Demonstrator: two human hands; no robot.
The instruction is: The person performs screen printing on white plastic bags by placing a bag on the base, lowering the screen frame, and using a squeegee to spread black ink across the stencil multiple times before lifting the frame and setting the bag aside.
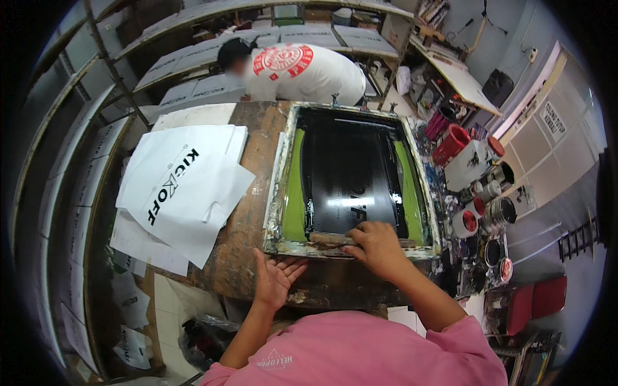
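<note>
A screen printing frame (275, 204) lies flat on a worn wooden table. Glossy black ink (347, 151) covers most of its mesh, with green strips along both sides and dark lettering faintly visible near the front. At the frame's near edge, my right hand (378, 249) is closed on the wooden handle of a squeegee (327, 238); the blade's lower edge is hidden. My left hand (275, 278) is turned palm up beside the near left corner, its fingers stretched out and holding nothing. Whether those fingertips touch the frame, I cannot tell.
White printed sheets (177, 174) lie loosely piled on the table (248, 222) to the left. Ink pots and cans (470, 219) crowd the right side. Racks (96, 193) of sheets stand left and behind. Beyond the table, a person in a white shirt (309, 74) bends over.
</note>
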